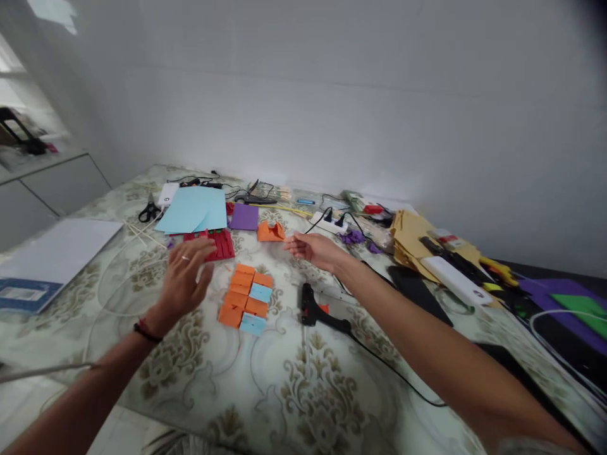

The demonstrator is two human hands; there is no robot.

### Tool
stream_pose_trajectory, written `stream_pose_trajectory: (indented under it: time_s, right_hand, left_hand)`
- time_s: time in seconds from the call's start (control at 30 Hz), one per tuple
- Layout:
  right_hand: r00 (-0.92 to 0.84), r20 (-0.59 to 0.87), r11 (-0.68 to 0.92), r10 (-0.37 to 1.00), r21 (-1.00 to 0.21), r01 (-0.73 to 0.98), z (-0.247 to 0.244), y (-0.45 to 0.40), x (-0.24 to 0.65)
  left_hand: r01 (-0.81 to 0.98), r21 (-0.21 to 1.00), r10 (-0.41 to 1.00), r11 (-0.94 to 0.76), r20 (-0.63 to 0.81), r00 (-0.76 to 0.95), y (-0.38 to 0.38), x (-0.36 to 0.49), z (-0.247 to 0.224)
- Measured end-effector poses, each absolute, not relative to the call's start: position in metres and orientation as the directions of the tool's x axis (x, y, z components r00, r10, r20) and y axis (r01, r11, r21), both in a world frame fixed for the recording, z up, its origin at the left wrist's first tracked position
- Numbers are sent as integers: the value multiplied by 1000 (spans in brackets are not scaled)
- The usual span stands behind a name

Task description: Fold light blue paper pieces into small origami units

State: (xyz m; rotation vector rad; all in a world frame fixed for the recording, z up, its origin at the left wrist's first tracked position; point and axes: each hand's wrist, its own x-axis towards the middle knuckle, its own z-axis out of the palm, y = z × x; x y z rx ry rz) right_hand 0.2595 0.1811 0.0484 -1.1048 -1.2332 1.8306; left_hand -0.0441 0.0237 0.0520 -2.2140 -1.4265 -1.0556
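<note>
At the left edge of the frame, a white pad with a blue strip (pixel 80 243) lies on the patterned counter (pixel 265 379). Right of it, in the upper left, are black-handled scissors (pixel 150 210), then light blue sheets (pixel 196 207). The left hand (pixel 187 275), wearing a ring, is left of centre, palm down; its fingers are spread, the thumb well out, with nothing seen in them. Its fingertips overlap the red folded pieces (pixel 224 245) in view; whether they touch cannot be told. Just right are a purple sheet (pixel 245 217) and, lower, a two-column block of orange and blue folded pieces (pixel 244 298). Near the centre stands a single orange folded piece (pixel 270 232). At its right edge is the right hand (pixel 310 248), fingers loosely bent and partly apart; contact is unclear. Below that hand lies a black glue gun (pixel 313 309), and above it a white power strip (pixel 327 223). Brown envelopes (pixel 411 237) lie farther right.
</note>
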Motion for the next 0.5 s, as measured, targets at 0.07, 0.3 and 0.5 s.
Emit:
stream_pose_trajectory:
  time_s: [0.07,0.3,0.5]
  right_hand:
    - [-382,-293,-331,876,-943,-36,49,192,270]
    - [-172,-294,-270,940,-951,148,37,219,298]
    - [-52,-289,-256,956,-907,336,23,236,304]
  left_hand:
    - [931,135,668,-339,731,137,41,-60,52]
    - [973,231,708,1,687,-164,95,-112,55]
    - [981,194,776,6,618,-127,114,-149,62]
